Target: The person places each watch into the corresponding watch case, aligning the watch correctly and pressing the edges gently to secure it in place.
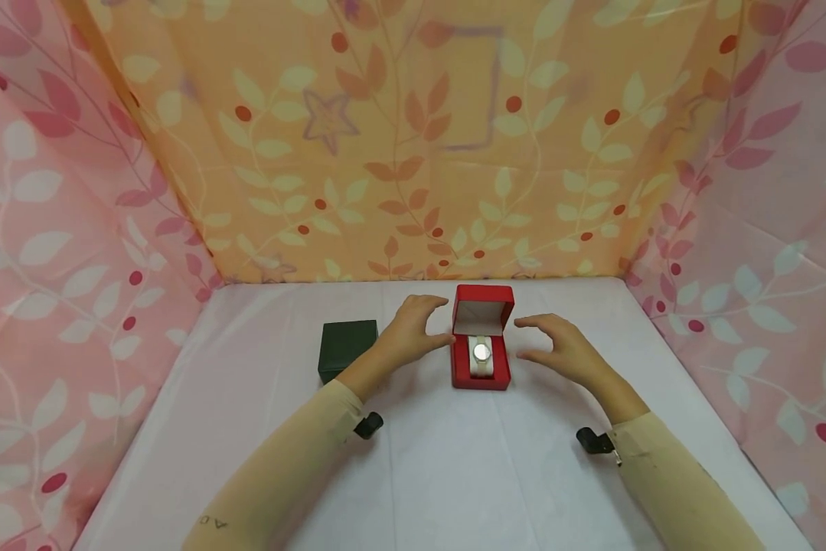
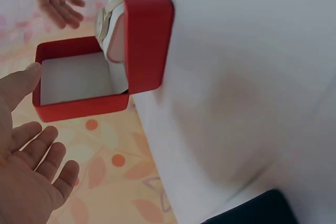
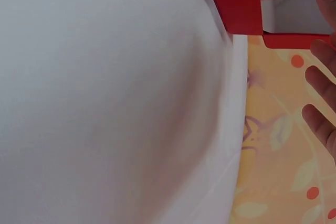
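A red watch box (image 1: 461,375) stands on the white-covered table with its lid raised, showing a pale lining. Inside it a wristwatch (image 1: 481,353) with a round face and light band is wrapped around a white cushion (image 2: 116,43). On the box's left side is my left hand (image 1: 413,333), fingers spread from the thumb, whose tip is right at the box's edge. My right hand (image 1: 560,348) hovers off the box's right side, thumb and fingers apart, holding nothing. In the right wrist view its fingers (image 3: 319,121) are spaced near the raised lid.
A closed dark green box (image 1: 347,344) sits left of the red one, partly behind my left forearm. Patterned cloth (image 1: 413,191) hangs behind the table, with pink leafy cloth along both sides. A small black device (image 1: 594,441) juts from the right sleeve; another (image 1: 369,425) from the left.
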Tool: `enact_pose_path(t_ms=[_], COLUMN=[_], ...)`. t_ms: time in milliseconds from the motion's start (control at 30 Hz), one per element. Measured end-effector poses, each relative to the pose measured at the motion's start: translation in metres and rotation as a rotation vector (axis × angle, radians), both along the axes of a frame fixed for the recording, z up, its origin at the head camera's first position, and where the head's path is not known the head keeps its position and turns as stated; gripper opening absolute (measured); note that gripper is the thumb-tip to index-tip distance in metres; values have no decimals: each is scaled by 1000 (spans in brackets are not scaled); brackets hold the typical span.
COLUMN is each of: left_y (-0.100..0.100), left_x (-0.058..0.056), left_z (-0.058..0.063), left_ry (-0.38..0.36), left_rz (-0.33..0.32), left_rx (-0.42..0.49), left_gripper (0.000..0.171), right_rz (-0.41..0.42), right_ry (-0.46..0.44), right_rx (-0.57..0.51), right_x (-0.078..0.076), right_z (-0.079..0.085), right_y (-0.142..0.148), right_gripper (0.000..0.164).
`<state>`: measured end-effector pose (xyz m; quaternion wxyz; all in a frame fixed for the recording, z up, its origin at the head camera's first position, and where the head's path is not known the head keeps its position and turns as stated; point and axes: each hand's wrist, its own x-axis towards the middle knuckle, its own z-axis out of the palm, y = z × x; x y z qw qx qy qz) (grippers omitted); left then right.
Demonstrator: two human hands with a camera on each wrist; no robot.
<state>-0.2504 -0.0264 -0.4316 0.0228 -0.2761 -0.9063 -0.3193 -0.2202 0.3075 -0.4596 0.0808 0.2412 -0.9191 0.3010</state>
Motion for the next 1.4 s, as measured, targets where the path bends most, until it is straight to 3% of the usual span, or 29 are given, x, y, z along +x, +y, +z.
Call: enact_pose_path(t_ms=[200, 433, 767, 1200, 1400], left_y=[0, 4, 14, 15, 19], left_x=[-14, -26, -41, -58, -62], left_z=[6, 9, 15, 6, 4], left_ry=[38, 12, 25, 4, 39], left_rz=[2, 8, -19, -9, -42], left_rx=[32, 57, 57, 78, 86], left_gripper=[71, 72, 75, 70, 67], right_rz=[-37, -66, -49, 5, 35], right_ry=[26, 13, 21, 24, 17], right_rx=[-5, -20, -73, -100, -71], right_x=[-6, -14, -37, -56, -61], right_z=[9, 18, 31, 40, 45], right_y=[5, 9, 8, 3, -2], right_gripper=[57, 58, 56, 60, 58])
